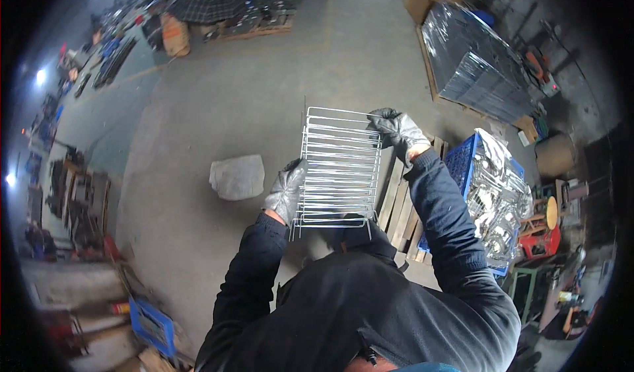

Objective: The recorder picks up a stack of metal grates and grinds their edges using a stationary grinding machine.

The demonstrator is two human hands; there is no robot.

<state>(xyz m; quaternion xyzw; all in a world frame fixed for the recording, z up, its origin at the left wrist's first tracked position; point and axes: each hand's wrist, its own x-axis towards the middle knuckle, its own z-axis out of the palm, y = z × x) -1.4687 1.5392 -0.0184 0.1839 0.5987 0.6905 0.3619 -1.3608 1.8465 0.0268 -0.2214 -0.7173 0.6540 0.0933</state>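
Both my hands, in grey work gloves, hold up a stack of shiny metal wire racks (pixel 339 167) in front of my body. My left hand (pixel 287 188) grips the stack's left side, toward its lower half. At the upper right corner, my right hand (pixel 397 133) has its fingers closed round the wire edge. The racks have many parallel bars and short bent legs at the near end. How many racks are in the stack I cannot tell.
Right of me, a blue crate (pixel 463 164) full of shiny wire parts rests by a wooden pallet (pixel 401 210). A white sack (pixel 238 177) lies on the floor to the left. Farther right stands a film-wrapped dark stack (pixel 475 61). A blue bin (pixel 152 326) sits lower left.
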